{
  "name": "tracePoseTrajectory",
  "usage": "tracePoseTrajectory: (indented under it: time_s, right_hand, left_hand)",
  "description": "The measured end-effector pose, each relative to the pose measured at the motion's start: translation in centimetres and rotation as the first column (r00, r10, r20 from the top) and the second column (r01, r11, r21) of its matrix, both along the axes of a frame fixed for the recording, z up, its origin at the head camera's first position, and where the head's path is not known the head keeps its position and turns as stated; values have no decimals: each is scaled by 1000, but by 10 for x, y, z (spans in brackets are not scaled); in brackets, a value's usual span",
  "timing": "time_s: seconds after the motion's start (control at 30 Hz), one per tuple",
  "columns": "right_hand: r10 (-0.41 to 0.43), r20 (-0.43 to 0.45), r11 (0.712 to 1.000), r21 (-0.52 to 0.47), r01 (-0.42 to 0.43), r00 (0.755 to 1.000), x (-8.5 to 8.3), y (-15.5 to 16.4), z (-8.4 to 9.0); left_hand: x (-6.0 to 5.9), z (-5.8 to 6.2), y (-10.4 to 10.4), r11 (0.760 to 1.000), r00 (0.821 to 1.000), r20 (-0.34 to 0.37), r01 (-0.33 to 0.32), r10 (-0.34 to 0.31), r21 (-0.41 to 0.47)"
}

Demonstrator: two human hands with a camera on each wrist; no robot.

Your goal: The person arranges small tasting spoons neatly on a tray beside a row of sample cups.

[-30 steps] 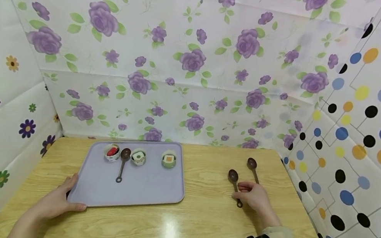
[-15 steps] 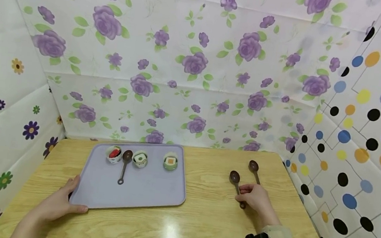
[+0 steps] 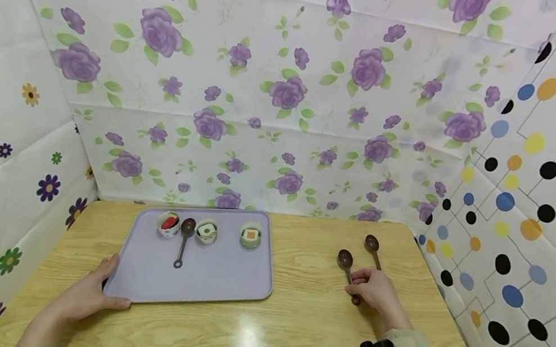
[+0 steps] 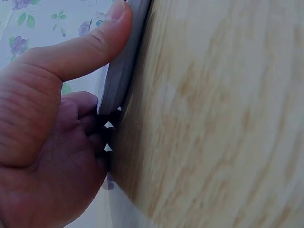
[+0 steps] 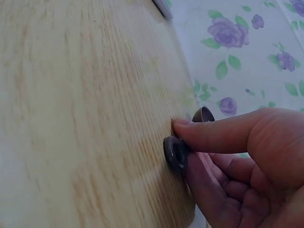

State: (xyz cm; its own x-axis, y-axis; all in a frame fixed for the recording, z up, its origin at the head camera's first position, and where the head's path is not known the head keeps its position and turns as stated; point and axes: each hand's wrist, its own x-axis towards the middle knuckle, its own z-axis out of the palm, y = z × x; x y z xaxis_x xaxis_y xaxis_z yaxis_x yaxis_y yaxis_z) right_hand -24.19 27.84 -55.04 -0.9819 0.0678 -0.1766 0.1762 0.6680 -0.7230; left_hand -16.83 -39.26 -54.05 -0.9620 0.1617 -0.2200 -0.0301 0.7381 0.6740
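By the left edge of the pale wood-grain desk (image 3: 293,322), a bare left hand (image 3: 86,293), curled round the near left corner of a rectangular lavender tray (image 3: 220,283), thumb over the rim; probably a steadying hold, well away from the cups. Along the tray's far edge, left to right: a small round patterned white cup (image 3: 168,234) with red contents; a brown ring-ended spoon (image 3: 187,232), handle toward the near edge; a small round whitish cup (image 3: 206,240) with white-and-green contents; then, near the far right corner, a small round green cup (image 3: 250,243) with a white-and-orange square inside. Toward the desk's right edge, a matching brown spoon (image 3: 346,260), bowl toward the far edge, pinched by the handle in the bare right hand (image 3: 378,293), presumably for easy purchase on something slim; whether lifted, impossible to tell. Nearer the far right corner, a third brown spoon (image 3: 372,244), handle partly hidden by the hand.
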Motion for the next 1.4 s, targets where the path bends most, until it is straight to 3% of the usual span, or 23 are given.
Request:
tracePoseTrajectory:
  time_s: [0.6, 1.1, 1.4]
  right_hand:
    - [28, -31, 993, -114, -31, 999, -1, 10, -8]
    - [19, -7, 986, -166, -20, 1000, 1, 15, -11]
    - [19, -2, 966, -259, -19, 1000, 1, 17, -11]
  left_hand:
    - [-1, -1, 0, 1000, 1000, 25, -8, 8, 13]
    - [-3, -2, 0, 1000, 999, 32, 0, 0, 0]
    - [-2, -1, 0, 1000, 1000, 26, 0, 0, -13]
